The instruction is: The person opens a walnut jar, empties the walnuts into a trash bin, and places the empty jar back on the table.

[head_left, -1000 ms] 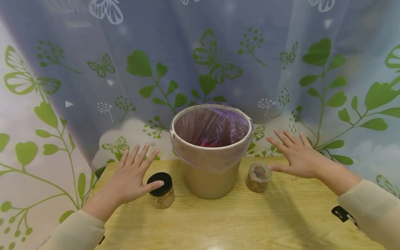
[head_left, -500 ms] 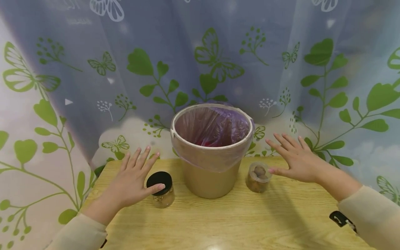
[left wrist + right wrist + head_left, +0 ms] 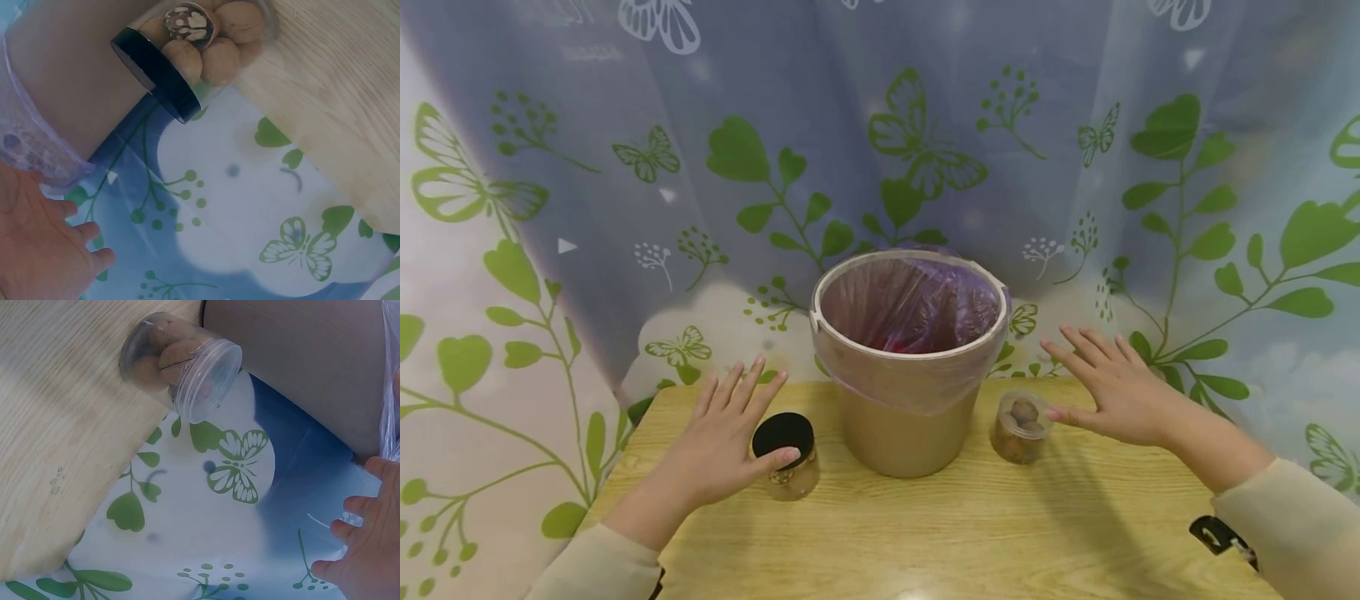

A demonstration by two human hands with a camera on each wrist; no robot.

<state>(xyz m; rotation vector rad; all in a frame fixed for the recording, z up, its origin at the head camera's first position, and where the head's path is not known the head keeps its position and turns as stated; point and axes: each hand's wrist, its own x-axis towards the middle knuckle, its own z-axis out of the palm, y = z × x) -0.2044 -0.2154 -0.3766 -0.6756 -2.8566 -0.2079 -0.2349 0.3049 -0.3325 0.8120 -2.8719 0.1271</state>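
My left hand point(image 3: 718, 442) hovers with spread, straight fingers beside a clear jar with a black lid point(image 3: 784, 440), its thumb overlapping the lid in the head view. Walnuts point(image 3: 220, 61), one of them cracked, fill that jar in the left wrist view. On the other side my right hand point(image 3: 1120, 392) is also spread, its thumb tip right by the rim of a lidless-looking clear jar point(image 3: 1021, 427). Several walnuts point(image 3: 172, 359) show inside this second jar. Between the two jars stands a beige bucket point(image 3: 906, 433) lined with a thin purple plastic bag point(image 3: 958, 300). Neither hand holds anything.
Everything stands on a light wood-grain table point(image 3: 895, 533). Right behind its back edge hangs a blue and white curtain point(image 3: 820, 100) printed with green leaves and butterflies. Something red point(image 3: 906, 343) shows low inside the bucket.
Both hands have sunk slightly toward the person in the head view, fingers still spread. The jars and the bucket have stayed in place.
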